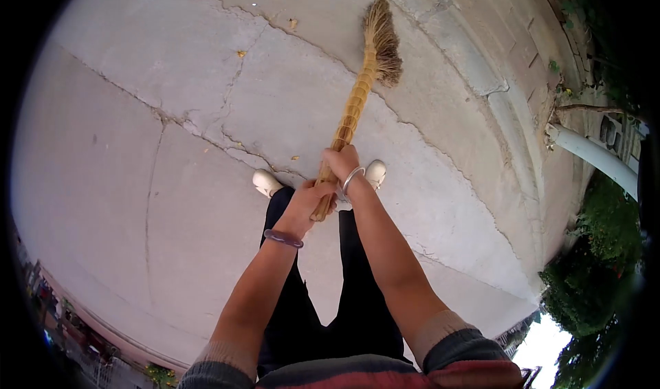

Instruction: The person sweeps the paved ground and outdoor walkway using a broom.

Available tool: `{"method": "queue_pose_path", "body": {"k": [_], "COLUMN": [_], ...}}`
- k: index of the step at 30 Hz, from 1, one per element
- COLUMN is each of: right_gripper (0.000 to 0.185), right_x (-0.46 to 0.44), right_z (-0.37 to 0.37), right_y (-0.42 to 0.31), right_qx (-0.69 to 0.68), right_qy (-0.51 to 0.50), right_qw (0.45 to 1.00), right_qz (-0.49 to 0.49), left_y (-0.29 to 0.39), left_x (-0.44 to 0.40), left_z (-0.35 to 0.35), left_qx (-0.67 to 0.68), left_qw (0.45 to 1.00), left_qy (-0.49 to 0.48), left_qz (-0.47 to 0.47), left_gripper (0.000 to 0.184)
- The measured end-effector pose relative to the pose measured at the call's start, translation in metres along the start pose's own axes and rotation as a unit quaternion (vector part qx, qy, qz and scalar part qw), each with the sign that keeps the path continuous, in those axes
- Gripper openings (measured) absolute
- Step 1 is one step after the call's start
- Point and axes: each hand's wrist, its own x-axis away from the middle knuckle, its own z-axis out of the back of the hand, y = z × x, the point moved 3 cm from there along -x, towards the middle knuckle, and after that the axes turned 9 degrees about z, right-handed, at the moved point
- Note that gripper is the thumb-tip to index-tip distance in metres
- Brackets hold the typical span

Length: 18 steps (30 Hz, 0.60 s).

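Note:
A straw broom [355, 104] with a bound, pale yellow handle slants up and to the right, away from my body. Its brownish bristles [383, 38] fan out at the far end over the concrete; whether they touch it I cannot tell. My left hand [313, 203], with a purple bangle at the wrist, is closed round the butt end of the handle. Just above it, my right hand [340, 163] wraps the handle too, a silver bangle on that wrist. The fingers' undersides are partly hidden.
Cracked concrete ground [199, 203] spreads all round, with a few small yellow leaves [241, 53] on it. A raised edge [474, 66] curves along the right. Beyond it are a pale pole [595, 157] and green bushes [605, 231]. My shoes [265, 182] stand apart beside the handle.

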Motion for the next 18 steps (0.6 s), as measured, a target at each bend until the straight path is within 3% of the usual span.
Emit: {"method": "queue_pose_path", "body": {"k": [2,4,7,10,14,18], "right_gripper": [0.037,0.041,0.037,0.035,0.022,0.013], "right_x": [0.017,0.035,0.060,0.099,0.152,0.167], "right_z": [-0.086,-0.142,-0.168,-0.146,-0.110,-0.136], "right_y": [-0.012,-0.034,-0.048,-0.038,0.018,0.059], "right_qx": [0.131,0.239,0.089,0.052,-0.059,-0.172], "right_qy": [-0.099,-0.135,-0.216,-0.181,-0.056,-0.012], "right_qw": [0.986,0.957,0.970,0.976,0.996,0.978], "right_qz": [0.032,0.097,0.069,0.109,0.022,-0.120], "left_y": [0.008,0.027,0.038,0.005,-0.045,-0.041], "left_x": [0.048,0.086,0.119,0.134,0.152,0.162], "left_z": [0.050,0.069,0.073,0.063,0.077,0.127], "left_qx": [0.076,0.078,0.030,0.039,-0.071,-0.111], "left_qw": [0.993,0.988,0.983,0.987,0.996,0.992], "left_qy": [0.062,0.075,0.095,0.075,0.036,0.016], "left_qz": [-0.072,-0.113,-0.156,-0.136,-0.045,0.052], "left_gripper": [0.016,0.013,0.012,0.013,0.019,0.016]}}
